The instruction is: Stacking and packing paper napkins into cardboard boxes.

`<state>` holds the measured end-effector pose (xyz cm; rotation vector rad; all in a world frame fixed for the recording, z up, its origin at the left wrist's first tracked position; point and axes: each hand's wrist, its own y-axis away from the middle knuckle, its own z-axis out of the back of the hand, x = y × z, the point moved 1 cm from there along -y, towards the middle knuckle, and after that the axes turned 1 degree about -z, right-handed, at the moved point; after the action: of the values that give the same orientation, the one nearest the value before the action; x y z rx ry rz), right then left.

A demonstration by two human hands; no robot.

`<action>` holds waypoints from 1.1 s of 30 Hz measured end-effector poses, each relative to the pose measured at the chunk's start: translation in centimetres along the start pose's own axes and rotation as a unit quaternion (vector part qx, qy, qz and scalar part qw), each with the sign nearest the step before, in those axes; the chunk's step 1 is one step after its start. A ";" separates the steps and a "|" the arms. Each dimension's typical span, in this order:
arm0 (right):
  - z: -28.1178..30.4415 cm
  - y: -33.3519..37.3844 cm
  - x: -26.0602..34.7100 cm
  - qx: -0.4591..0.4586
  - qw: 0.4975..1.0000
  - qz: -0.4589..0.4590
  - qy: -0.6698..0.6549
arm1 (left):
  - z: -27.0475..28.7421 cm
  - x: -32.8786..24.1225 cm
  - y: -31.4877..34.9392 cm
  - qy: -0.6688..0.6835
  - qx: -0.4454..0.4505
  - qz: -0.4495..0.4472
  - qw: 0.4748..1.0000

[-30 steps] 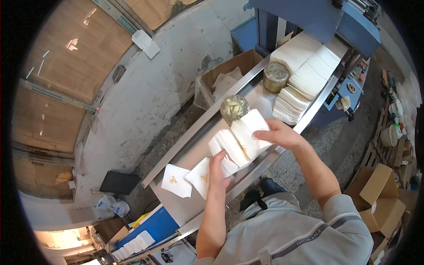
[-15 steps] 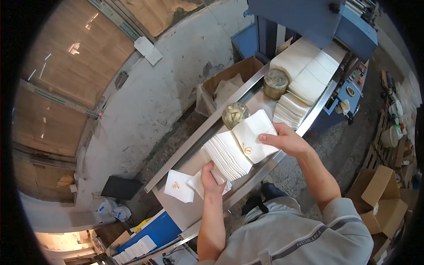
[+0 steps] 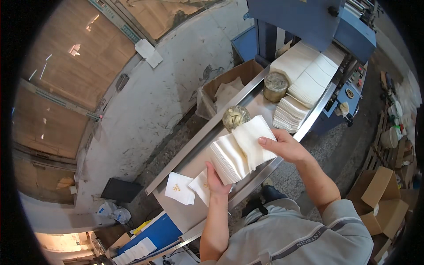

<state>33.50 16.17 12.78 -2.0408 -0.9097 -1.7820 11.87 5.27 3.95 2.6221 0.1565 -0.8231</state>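
Observation:
A thick stack of white folded paper napkins (image 3: 226,160) is held over the metal chute between my two hands. My left hand (image 3: 217,180) grips its lower left end, thumb up along the side and the other fingers hidden beneath. My right hand (image 3: 286,146) pinches the right part of the stack, thumb on top, fingers underneath. The stack bends open in the middle, its upper napkins fanned toward the right. Beside my left hand, loose napkins with small gold prints (image 3: 180,189) lie on the chute. A round jar-like weight (image 3: 236,118) stands just beyond the stack.
Farther up the chute (image 3: 176,164) stand a second round weight (image 3: 275,85) and long rows of white napkins (image 3: 304,81), leading into a blue machine (image 3: 296,22). A cardboard box (image 3: 245,70) stands behind the chute rail. Open cartons (image 3: 382,201) are at the right.
The napkins in my hands have shifted slightly, and the gold print on the top right one no longer shows. My left hand has moved a little right, with the stack's edges now more even.

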 end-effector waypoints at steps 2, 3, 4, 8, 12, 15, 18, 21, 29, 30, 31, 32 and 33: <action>0.1 0.1 -0.2 -0.010 0.999 -0.006 -0.037 | 0.6 0.2 -0.1 -0.003 0.010 0.002 1.000; 0.2 0.1 -0.2 -0.010 0.999 -0.006 -0.037 | 0.7 0.3 -0.1 0.007 0.003 0.006 1.000; 0.3 0.1 -0.2 -0.010 0.998 -0.017 -0.054 | 0.8 0.4 -0.1 0.018 -0.003 0.011 1.000; 0.3 0.3 -0.1 -0.013 0.992 -0.034 -0.119 | 0.8 0.8 -0.1 0.020 0.009 0.006 1.000; 0.8 0.2 -0.9 -0.009 0.992 -0.029 -0.123 | 0.7 0.9 -0.1 0.019 0.010 0.005 1.000; 0.8 0.3 -0.9 -0.004 0.988 -0.030 -0.150 | 0.8 0.9 -0.2 0.045 0.040 0.018 0.998; 0.9 0.2 -0.8 -0.003 0.987 -0.029 -0.160 | 0.7 0.9 -0.3 0.042 0.043 0.012 0.998; 0.8 0.2 -0.7 -0.004 0.987 -0.035 -0.159 | 0.9 0.8 -0.3 0.054 0.058 0.008 0.997; 1.5 -0.6 -3.6 -0.010 0.987 -0.058 -0.152 | -1.0 -0.7 0.4 -0.064 -0.014 0.007 0.998; 1.5 -0.8 -4.4 -0.012 0.987 -0.059 -0.152 | -2.1 -0.8 0.5 -0.155 -0.018 0.012 0.988; 1.0 -0.9 -5.2 -0.022 0.986 -0.086 -0.139 | -2.7 -0.9 0.5 -0.245 -0.023 0.015 0.969; 0.8 -1.0 -5.6 -0.032 0.985 -0.113 -0.126 | -3.1 -0.4 0.2 -0.276 -0.020 0.001 0.961; 0.6 -0.9 -5.7 -0.007 0.988 -0.125 -0.087 | -3.4 0.3 0.0 -0.348 -0.013 -0.021 0.937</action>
<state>33.18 15.70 6.96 -2.2006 -1.2553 -1.7534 13.90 6.62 6.38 2.1451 0.0233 -1.6799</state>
